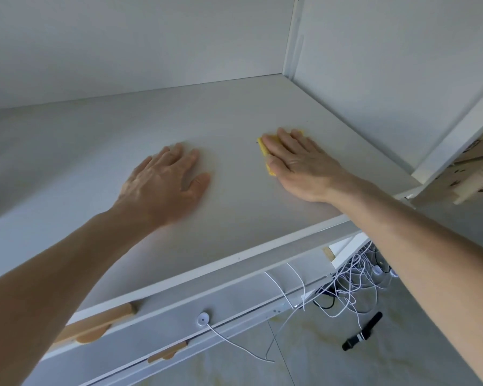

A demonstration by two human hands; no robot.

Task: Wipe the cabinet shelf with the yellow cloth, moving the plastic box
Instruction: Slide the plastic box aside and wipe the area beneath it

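The pale grey cabinet shelf [234, 112] fills the middle of the head view. My right hand [299, 160] lies flat, palm down, on the folded yellow cloth [263, 147], pressing it onto the shelf right of centre; only the cloth's left edge and far corner show past my fingers. Resting palm down on the bare shelf to the left, fingers slightly spread and holding nothing, is my left hand [166, 178]. No plastic box is in view.
The cabinet's back wall [123, 45] and right side panel [388, 65] close in the shelf. Below the front edge are drawer fronts with wooden handles [95, 327], a white round puck with a cable [203, 319], tangled white cables [354, 282] and a black strap [363, 331] on the floor.
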